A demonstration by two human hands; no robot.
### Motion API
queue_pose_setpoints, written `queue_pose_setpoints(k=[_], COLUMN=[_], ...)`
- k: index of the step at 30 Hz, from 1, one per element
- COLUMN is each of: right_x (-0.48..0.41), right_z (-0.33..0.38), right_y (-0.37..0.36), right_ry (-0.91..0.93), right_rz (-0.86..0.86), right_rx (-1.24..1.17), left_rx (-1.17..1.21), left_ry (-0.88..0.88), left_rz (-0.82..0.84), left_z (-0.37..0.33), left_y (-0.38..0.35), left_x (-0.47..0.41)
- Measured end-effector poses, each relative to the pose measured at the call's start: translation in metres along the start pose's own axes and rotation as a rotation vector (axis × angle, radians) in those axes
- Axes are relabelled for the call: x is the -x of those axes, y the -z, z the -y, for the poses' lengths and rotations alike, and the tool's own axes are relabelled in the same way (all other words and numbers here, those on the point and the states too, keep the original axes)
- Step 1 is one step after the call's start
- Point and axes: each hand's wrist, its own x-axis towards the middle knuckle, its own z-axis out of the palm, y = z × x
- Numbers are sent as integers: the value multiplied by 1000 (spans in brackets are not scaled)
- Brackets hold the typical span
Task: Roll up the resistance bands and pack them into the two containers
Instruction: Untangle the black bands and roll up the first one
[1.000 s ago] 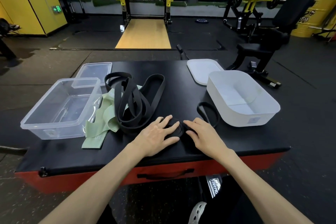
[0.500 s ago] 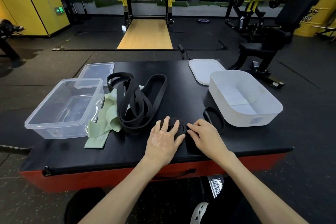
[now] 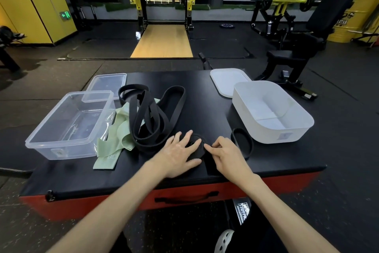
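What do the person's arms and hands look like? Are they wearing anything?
Both arms are bare as far up as the picture shows: no sleeves on the left forearm or the right forearm. The left hand and right hand have no gloves, and I see no rings, watch or bracelet.

Person's own body, seen from above: two forearms + hands, plus a bit of leg and foot. Left forearm (image 3: 123, 207) and right forearm (image 3: 276, 207) are bare all the way to the view's bottom edge. Left hand (image 3: 178, 156) and right hand (image 3: 229, 156) are bare too, nails short. In front of the plyo box (image 3: 205, 80), by its red side: black trouser leg (image 3: 258, 238) w/ a vertical black label (image 3: 242, 211). White block letters read approx "STRENG", rest too small. Just nearer the wearer than the label: pale grey clog-type shoe (image 3: 224, 240) w/ oval vent holes, partly cut off.
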Motion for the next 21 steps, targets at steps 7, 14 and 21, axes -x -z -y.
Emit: queue_pose_setpoints(k=[7,14,21], right_x=[1,1,-2], right_z=[1,4,2], right_y=[2,4,4], right_ry=[-42,-103,-91], right_rz=[-9,-16,-27], right_rx=[-40,-92,-32], left_rx=[97,162,200], left_ry=[-138,27,162], left_rz=[14,-146,-198], left_z=[22,-2,-20], left_y=[-1,-14,-16], left_x=[-6,4,4])
